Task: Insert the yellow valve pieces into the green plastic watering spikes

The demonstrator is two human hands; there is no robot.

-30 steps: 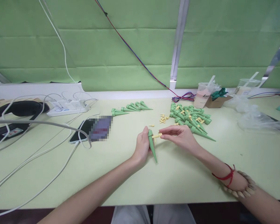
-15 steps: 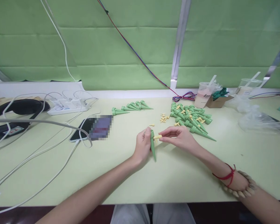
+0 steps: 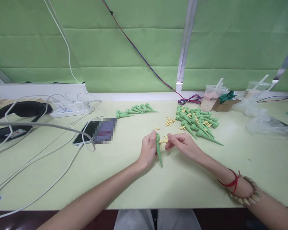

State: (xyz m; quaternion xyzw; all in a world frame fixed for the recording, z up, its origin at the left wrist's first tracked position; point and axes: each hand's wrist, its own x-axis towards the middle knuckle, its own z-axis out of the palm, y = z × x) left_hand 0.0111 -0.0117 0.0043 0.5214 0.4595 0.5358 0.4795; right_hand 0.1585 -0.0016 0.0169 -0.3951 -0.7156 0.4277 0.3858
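Green spikes (image 3: 203,126) heaped near right hand (image 3: 183,144) (2 cups (image 3: 208,101) beyond).

The left forearm (image 3: 105,190) is slanting in from the near left, running far and right toward the middle, its wrist lying almost in line with it. The left hand (image 3: 147,149) is gripping, its fingers curling mostly out of sight and its thumb pointing toward the far side. From the near right, the right forearm (image 3: 214,164) is slanting far and left, so the right hand (image 3: 182,144) is facing the left one, close but apart. Its thumb is lying uppermost and its fingers are bending inward; whether the tips are pinching is unclear
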